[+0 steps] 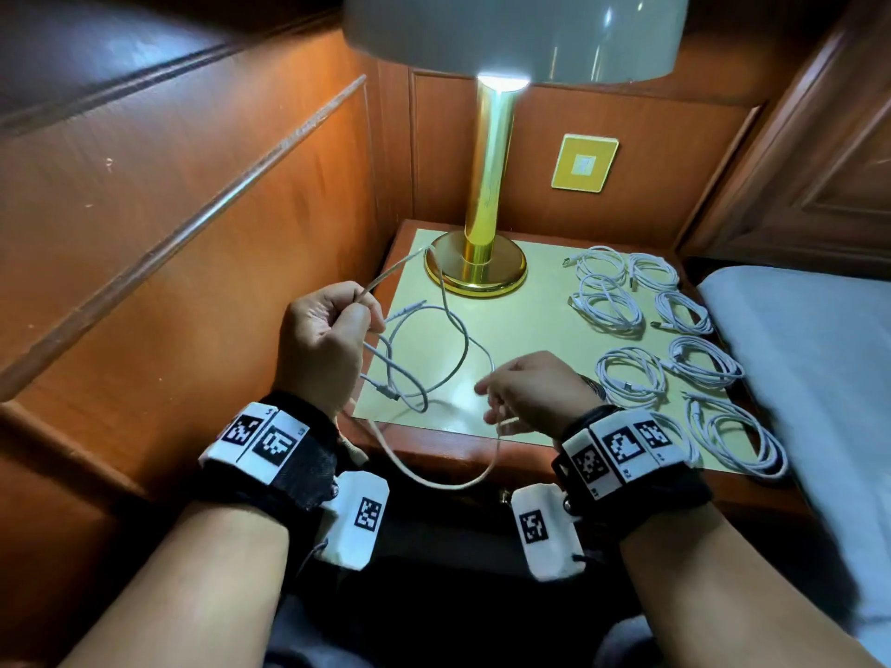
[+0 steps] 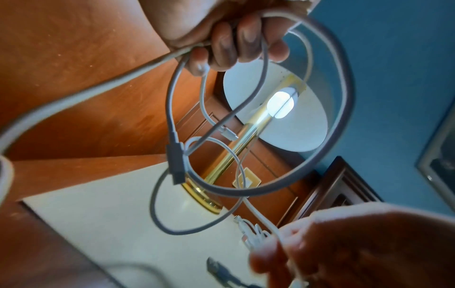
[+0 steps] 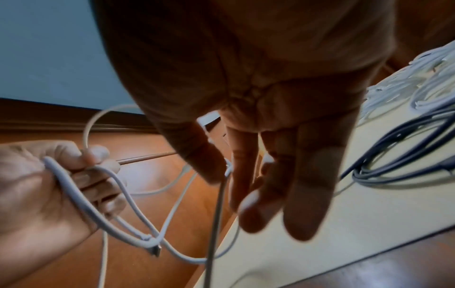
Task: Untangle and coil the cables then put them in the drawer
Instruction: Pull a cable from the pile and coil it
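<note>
A loose white cable [image 1: 436,351] hangs in several loops over the nightstand's front left corner. My left hand [image 1: 359,318] is raised and grips the gathered loops; in the left wrist view its fingers [image 2: 236,44] curl round the strands, and a connector [image 2: 176,161] dangles below. My right hand [image 1: 492,402] is lower, near the front edge, and pinches the same cable between thumb and forefinger [image 3: 236,165] while its other fingers stay extended. One slack length [image 1: 434,477] sags below the tabletop edge. No drawer is clearly visible; the space under the top is dark.
Several coiled white cables [image 1: 627,306] lie in rows on the right half of the pale nightstand top [image 1: 525,330]. A brass lamp base [image 1: 475,267] stands at the back. Wood panelling [image 1: 193,233] closes the left side and a bed [image 1: 819,378] the right.
</note>
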### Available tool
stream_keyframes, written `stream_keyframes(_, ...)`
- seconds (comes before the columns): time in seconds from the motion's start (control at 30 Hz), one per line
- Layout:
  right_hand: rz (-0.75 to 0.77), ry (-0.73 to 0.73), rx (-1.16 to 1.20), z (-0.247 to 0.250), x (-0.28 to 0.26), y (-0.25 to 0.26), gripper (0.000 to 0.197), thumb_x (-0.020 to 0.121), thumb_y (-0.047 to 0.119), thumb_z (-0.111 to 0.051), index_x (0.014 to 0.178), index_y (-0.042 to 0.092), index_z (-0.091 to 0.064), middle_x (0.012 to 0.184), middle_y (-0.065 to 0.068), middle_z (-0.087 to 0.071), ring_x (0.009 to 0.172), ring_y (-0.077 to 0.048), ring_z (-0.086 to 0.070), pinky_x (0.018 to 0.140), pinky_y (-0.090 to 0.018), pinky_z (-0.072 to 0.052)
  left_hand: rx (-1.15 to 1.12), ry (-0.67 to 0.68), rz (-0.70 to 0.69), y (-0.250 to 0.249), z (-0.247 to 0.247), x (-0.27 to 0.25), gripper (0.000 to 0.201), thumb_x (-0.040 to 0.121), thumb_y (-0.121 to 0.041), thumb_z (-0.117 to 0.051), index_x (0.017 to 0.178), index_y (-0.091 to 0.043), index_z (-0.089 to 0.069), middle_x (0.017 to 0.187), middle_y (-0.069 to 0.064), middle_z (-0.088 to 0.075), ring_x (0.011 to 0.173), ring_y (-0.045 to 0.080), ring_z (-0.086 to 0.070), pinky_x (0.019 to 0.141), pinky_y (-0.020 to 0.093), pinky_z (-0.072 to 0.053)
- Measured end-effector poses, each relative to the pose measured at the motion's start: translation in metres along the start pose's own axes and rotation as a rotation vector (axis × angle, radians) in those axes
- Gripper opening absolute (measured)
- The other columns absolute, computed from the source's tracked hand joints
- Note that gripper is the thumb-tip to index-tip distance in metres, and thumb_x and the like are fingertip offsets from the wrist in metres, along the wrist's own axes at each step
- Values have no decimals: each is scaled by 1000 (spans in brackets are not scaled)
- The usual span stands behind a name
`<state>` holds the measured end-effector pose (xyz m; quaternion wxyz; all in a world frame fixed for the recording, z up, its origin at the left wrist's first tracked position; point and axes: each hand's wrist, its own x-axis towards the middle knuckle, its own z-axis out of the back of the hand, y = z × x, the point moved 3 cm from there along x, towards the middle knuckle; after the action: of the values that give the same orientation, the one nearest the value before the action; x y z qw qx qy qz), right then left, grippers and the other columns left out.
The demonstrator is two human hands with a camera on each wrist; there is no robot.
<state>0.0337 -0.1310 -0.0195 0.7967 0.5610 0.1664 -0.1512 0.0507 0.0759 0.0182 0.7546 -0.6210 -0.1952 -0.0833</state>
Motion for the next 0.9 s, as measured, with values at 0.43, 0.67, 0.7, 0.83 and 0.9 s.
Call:
stream_keyframes(0.43, 104, -147, -440, 8, 1, -6, 68, 84, 46, -72, 138, 15, -46, 124, -6, -61, 103, -25, -67, 92, -41, -54, -282, -13, 64, -8, 12, 5, 27, 68, -1, -34, 47, -12, -47, 56, 25, -31, 58, 47, -25, 57, 46, -17)
stream_keyframes(0.67, 495, -32, -146, 0, -8, 14, 16, 102, 22, -52, 103, 15, -65, 65, 0, -62, 51, -8, -53, 48, -26, -44, -180, -77, 130, 5, 9, 10, 28, 73, -6, -40, 56, -20, -56, 51, -3, -39, 52, 14, -33, 51, 25, -26)
stream_keyframes(0.7, 528, -31, -105, 1, -10, 15, 17, 103, 22, -50, 105, 14, -65, 62, 1, -58, 50, -6, -49, 48, -22, -41, -140, -76, 148, 8, 9, 10, 27, 74, -8, -41, 57, -21, -58, 52, -2, -39, 53, 15, -34, 51, 25, -26)
stream_keyframes(0.83, 577, -15, 31, 4, -15, 18, 23, 104, 25, -47, 105, 12, -66, 64, -2, -51, 48, -7, -45, 42, -22, -39, -22, -8, 149, 9, 7, 8, 22, 79, -15, -45, 65, -22, -61, 55, 2, -41, 55, 21, -36, 49, 25, -27)
stream_keyframes(0.9, 562, 10, 71, 7, -19, 17, 28, 104, 29, -46, 101, 13, -68, 66, -3, -51, 47, -9, -43, 40, -24, -37, 6, 28, 154, 9, 5, 6, 19, 80, -19, -46, 69, -21, -61, 54, -1, -43, 55, 20, -39, 50, 26, -30)
